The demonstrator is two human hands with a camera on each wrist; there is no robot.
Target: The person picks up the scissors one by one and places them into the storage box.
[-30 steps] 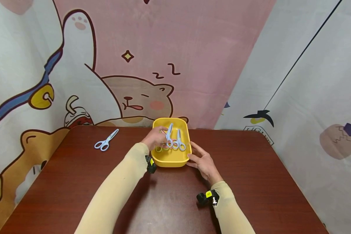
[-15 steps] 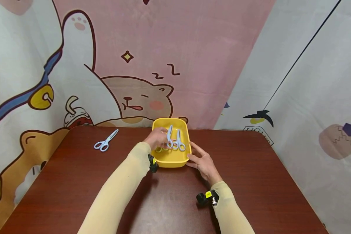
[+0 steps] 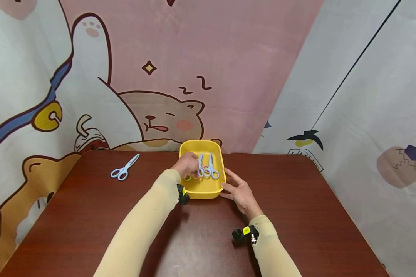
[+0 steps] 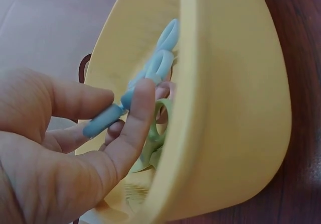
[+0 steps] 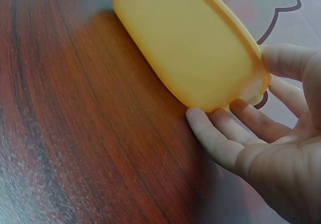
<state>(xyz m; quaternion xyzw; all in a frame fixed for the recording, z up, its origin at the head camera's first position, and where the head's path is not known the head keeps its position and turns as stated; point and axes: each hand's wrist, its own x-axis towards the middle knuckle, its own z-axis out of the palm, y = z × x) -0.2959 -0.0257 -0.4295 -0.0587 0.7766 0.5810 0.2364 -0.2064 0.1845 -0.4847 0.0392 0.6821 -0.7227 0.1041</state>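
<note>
Inside a yellow plastic bin, my left hand pinches a pair of light blue scissors by its handle loops. The left wrist view shows the thumb and fingers on the blue handle. Beside it in the bin lies another pair of light blue scissors. Green scissors and a pink handle are partly hidden below. My right hand touches the bin's right side with spread, fairly straight fingers.
A third pair of light blue scissors lies on the brown wooden table, left of the bin. Behind the table's far edge hangs a cartoon-printed cloth. The bin stands near that edge.
The blue scissors in my left hand have come down lower into the bin, beside the other blue pair. My left hand has shifted slightly right. The right hand stays on the bin.
</note>
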